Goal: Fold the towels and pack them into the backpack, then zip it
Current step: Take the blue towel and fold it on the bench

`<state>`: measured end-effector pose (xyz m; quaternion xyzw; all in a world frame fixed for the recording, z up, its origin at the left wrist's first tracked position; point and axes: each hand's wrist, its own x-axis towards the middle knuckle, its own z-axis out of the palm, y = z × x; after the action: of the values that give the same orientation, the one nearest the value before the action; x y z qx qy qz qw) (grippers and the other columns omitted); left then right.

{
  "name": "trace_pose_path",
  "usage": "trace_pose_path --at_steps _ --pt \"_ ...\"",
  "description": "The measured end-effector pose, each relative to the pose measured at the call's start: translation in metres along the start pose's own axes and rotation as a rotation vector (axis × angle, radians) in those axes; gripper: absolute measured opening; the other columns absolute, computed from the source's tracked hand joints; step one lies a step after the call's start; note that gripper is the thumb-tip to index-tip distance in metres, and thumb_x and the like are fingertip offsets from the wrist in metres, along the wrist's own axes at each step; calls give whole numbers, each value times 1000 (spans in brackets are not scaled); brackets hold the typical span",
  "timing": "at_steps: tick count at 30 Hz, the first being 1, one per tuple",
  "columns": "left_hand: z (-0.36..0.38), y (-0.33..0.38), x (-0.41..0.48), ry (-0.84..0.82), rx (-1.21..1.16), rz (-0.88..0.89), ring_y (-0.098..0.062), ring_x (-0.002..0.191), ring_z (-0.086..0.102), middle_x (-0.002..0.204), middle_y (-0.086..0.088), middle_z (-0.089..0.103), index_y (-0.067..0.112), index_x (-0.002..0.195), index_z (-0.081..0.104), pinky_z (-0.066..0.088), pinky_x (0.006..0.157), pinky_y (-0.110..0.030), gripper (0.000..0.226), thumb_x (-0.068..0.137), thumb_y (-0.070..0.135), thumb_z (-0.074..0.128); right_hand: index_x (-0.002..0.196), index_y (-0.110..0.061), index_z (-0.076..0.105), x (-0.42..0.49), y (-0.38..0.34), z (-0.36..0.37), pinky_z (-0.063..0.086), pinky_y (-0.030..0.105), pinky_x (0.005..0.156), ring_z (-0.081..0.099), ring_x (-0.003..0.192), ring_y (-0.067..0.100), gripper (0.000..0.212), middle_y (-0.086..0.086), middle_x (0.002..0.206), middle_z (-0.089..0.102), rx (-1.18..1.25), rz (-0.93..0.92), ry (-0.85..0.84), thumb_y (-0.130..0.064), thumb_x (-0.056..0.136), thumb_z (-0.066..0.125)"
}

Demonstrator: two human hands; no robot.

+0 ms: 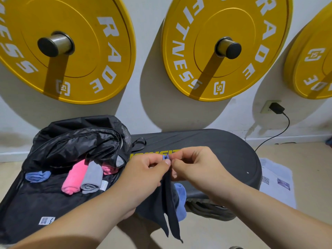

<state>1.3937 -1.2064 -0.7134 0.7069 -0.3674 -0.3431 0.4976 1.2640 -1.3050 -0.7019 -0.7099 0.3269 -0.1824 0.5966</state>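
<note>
Left hand (143, 170) and right hand (195, 164) pinch towel (172, 211) corners together, mid-fold; next likely fold again, then stow in open backpack (71, 141).

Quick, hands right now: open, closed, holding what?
Left hand: pinching the top edge of the dark blue towel.
Right hand: pinching the same towel's top edge, beside the left.

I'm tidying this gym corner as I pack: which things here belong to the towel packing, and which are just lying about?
Job: backpack, blue towel, pink towels, grey towel, dark towel pinched by left hand and right hand.
Lying about: plates, charger, papers on the floor.
</note>
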Motion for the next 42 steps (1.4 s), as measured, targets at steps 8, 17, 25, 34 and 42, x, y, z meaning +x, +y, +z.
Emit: trace_pose_path --at_steps 8,17,25,34,42 --pt "-20 -2 6 20 174 120 -9 68 63 83 1 75 24 83 77 49 66 -21 13 93 22 69 112 -19 76 3 3 -10 59 35 87 74 92 17 29 5 102 78 37 16 -12 -1 92 65" --pt "-43 24 -1 -222 -264 221 -21 80 68 88 -19 73 13 93 68 56 73 -29 16 92 22 56 92 -6 69 -7 -5 -18 51 53 94 66 92 13 15 14 97 71 -203 -186 -294 -9 83 80" --pt "-50 19 8 129 -175 312 -19 72 59 83 -23 70 8 96 65 45 70 -35 16 104 11 51 88 -7 60 8 16 -30 55 44 70 58 69 16 26 12 80 66 -461 -12 -222 -27 80 74" --pt "-63 -1 24 271 -66 264 -24 74 62 87 -25 70 12 95 64 53 74 -53 17 104 20 52 75 -15 56 16 52 -59 38 20 54 44 59 9 12 -7 64 53 -732 113 -93 -12 85 52" --pt "-82 -33 38 361 88 116 -42 77 67 84 -19 72 23 94 66 55 77 -59 18 100 34 53 86 -12 72 20 51 -82 49 30 64 56 69 13 10 1 73 66 -236 3 247 -16 95 68"
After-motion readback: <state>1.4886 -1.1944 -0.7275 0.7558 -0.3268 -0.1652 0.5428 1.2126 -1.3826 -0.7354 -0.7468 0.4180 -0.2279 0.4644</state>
